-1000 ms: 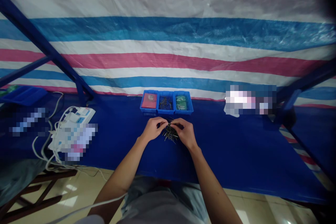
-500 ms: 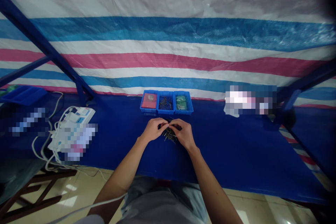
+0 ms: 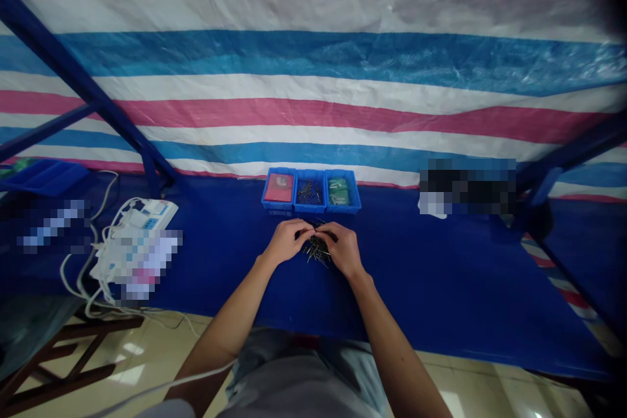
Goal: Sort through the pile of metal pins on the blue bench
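Over a pile of thin, dark, pin-like pieces (image 3: 317,251) on the blue table, my two hands meet fingertip to fingertip. My left hand (image 3: 288,240) is closed in a pinch, and my right hand (image 3: 343,247) pinches from the other side. Whatever lies between the fingertips is too small to make out. Just beyond the hands stand three joined blue bins: the left bin (image 3: 278,206) has a pink-red piece (image 3: 278,192) in it, the middle bin (image 3: 309,208) holds dark thin pieces (image 3: 306,192), and the right bin (image 3: 343,209) contains green pieces (image 3: 339,189).
On the left of the table (image 3: 441,287) lie a white power strip (image 3: 159,214) with tangled cables and a blue tray (image 3: 46,177). A blurred item (image 3: 434,204) sits at the back right. Blue frame bars (image 3: 88,95) rise at both sides before a striped sheet (image 3: 313,55).
Both hands stay almost in the same place, still pinched together over the pile. The blurred patch at the back right has turned from bright to dark.
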A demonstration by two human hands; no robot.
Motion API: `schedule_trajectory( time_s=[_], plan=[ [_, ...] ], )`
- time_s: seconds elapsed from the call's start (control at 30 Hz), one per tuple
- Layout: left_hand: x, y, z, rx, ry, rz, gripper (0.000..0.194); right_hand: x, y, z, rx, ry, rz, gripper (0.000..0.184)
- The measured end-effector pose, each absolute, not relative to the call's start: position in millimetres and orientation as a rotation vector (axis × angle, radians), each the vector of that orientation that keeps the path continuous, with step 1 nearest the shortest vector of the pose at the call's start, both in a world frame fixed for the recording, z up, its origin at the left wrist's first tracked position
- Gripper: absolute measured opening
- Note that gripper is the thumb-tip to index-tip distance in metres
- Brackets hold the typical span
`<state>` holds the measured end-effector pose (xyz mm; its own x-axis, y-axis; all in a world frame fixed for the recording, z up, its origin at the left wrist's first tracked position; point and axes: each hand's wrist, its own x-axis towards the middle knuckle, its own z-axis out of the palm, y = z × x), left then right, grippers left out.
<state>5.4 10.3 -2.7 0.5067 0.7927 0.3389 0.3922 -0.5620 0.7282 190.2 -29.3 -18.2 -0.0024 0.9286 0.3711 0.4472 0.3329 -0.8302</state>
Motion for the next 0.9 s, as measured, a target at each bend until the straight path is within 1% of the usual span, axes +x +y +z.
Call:
schedule_trajectory(
  time_s=[0.5,0.9],
  plan=[
    [5.8,10.3,-2.2,2.138,0.973,0.952,0.023,189.6,-30.5,-12.8,-1.359,-1.719,0.485,0.022],
    [7.1,10.3,-2.7,2.136,0.967,0.98,0.022,190.4,-31.2,-11.0,-1.383,-1.763,0.463,0.028]
  ],
)
